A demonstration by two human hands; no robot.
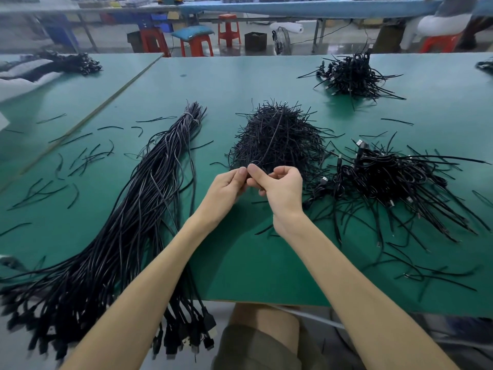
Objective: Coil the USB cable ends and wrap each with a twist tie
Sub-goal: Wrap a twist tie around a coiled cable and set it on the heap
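Observation:
My left hand (229,184) and my right hand (277,186) meet above the green table (240,252), just in front of a heap of black twist ties (277,137). Both hands pinch a thin black cable (272,140) that runs up from my fingertips over the heap. A long bundle of black USB cables (128,217) lies to the left, its plugs hanging over the near edge. On the right lies a pile of coiled, tied cables (386,177). What sits inside my curled fingers is hidden.
Another pile of cables (352,74) sits far right. Loose twist ties (80,158) are scattered on the left of the table. A seam (106,100) splits the table surface. Red stools (196,41) and benches stand beyond. My knee (264,324) shows below the edge.

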